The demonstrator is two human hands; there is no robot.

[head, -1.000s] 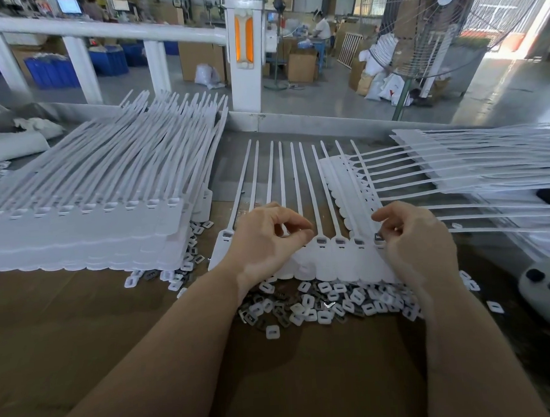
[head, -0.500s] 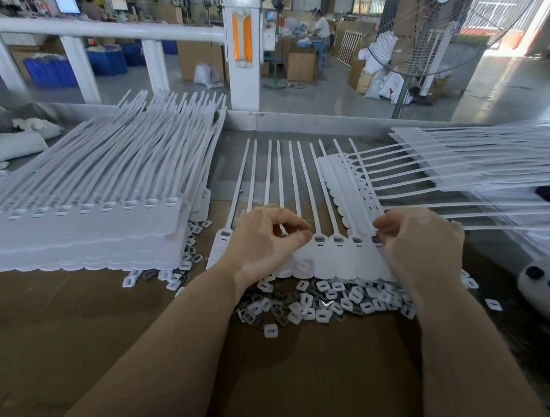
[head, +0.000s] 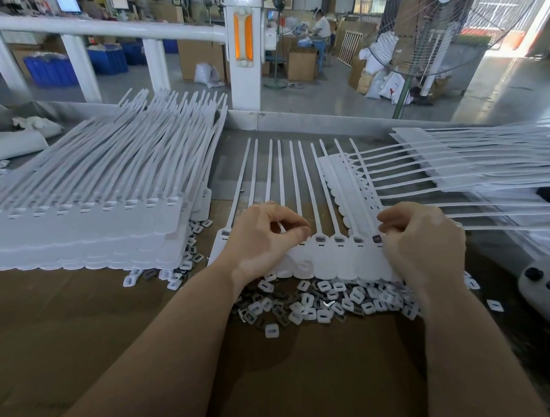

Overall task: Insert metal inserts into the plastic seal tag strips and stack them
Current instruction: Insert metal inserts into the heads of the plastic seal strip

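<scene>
— While our left hand [head: 262, 240] rests on the row of seal tags [head: 339, 262], what do its fingers do?
— They curl in, thumb and forefinger drawn together over the tag heads. We cannot tell whether a metal insert sits between them; it is too small to see.
— And our right hand [head: 423, 242]?
— Its fingertips [head: 383, 224] bunch together and press at the socket of the rightmost tag head in the row. Again, we cannot tell if an insert is pinched there.
— Where does the row lie?
— On the brown cardboard [head: 115, 325] right before us, heads toward us, tails [head: 297, 175] pointing away. Several sockets between our hands show something dark inside.
— And the loose inserts [head: 319, 304]?
— We see them heaped on the cardboard just below the tag heads, white and dark pieces mixed, between our wrists.
— Any stacks?
— A tall stack of strips [head: 88, 216] stands to our left, with more small pieces scattered at its near corner. Another pile of strips [head: 470, 165] lies to our right, its tails crossing toward the row. A grey controller [head: 545, 284] lies at the right edge.
</scene>
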